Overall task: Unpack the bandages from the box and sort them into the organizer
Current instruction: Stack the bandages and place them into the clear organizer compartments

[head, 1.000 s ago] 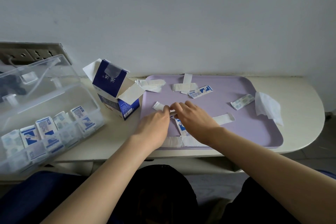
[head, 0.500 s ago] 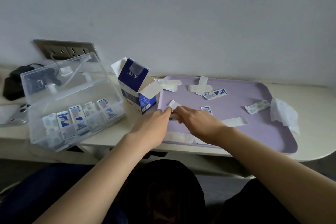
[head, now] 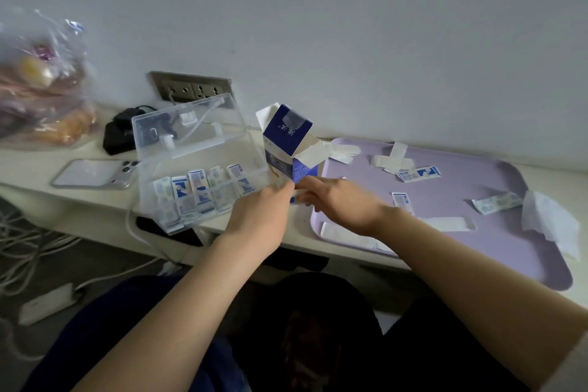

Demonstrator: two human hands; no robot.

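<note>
One view, head-worn, wide-angle. It looks forward and steeply down from above the seated person's lap, which fills the bottom of the frame. Both forearms run up from the lower corners; the left hand and right hand meet at centre, close to the lens. The table crosses mid-frame, near. The organizer lies left of centre, the box at centre, the tray to the right. The wall faces the camera and fills the upper half. The table line slopes down to the right: the view is rolled.
</note>
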